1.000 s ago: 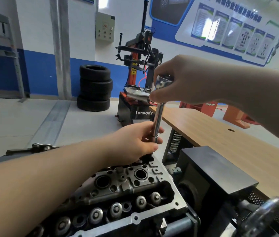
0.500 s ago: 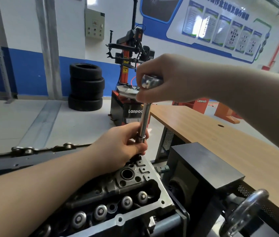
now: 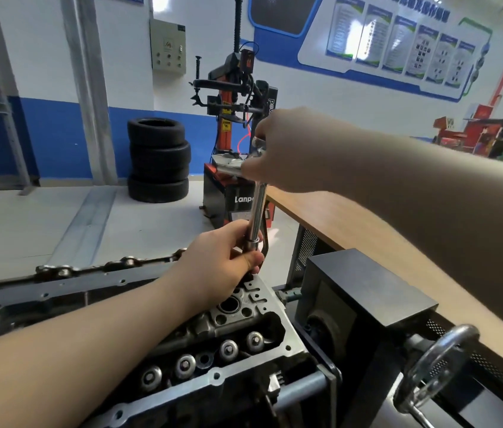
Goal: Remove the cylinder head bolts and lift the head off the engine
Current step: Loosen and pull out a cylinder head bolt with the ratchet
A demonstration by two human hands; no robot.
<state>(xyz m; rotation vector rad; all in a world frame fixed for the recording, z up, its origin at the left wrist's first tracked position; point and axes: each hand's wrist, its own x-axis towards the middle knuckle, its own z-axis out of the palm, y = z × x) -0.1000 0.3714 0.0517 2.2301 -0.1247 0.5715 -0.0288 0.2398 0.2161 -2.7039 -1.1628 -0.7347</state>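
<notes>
**Both hands on the upright wrench at the far end of the cylinder head**

The cylinder head (image 3: pixel 238 329) lay low in the view, its far corner directly beneath the left hand (image 3: pixel 222 261); that hand's grip was curled round the lower end of the socket extension (image 3: pixel 256 214), thumb pressed across the front, just above the head's casting; the point where the tool met the head was hidden behind the fingers, so no bolt could be seen there. The extension stood nearly upright from the head; at its top the right hand (image 3: pixel 287 149) was closed over the chrome ratchet head (image 3: pixel 258 143), fingers wrapped round the handle.

Nearer than the left hand, a row of round valve caps (image 3: pixel 205 356) ran along the head's open trough, and a dark round bore (image 3: pixel 230 305) sat just below the knuckles. To the right of the head stood a black box housing (image 3: pixel 364 291), close against its end edge, with a metal handwheel (image 3: pixel 438 366) nearer still; a wooden tabletop (image 3: pixel 330 211) stretched away beyond the housing. To the left of the head lay open grey floor.

Beyond the head stood a red and black tyre changer (image 3: pixel 231 118) lettered "Lanp", the rest covered by the extension; left of it sat a stack of tyres (image 3: pixel 159 159); wall posters (image 3: pixel 398 44) were too small to read.
</notes>
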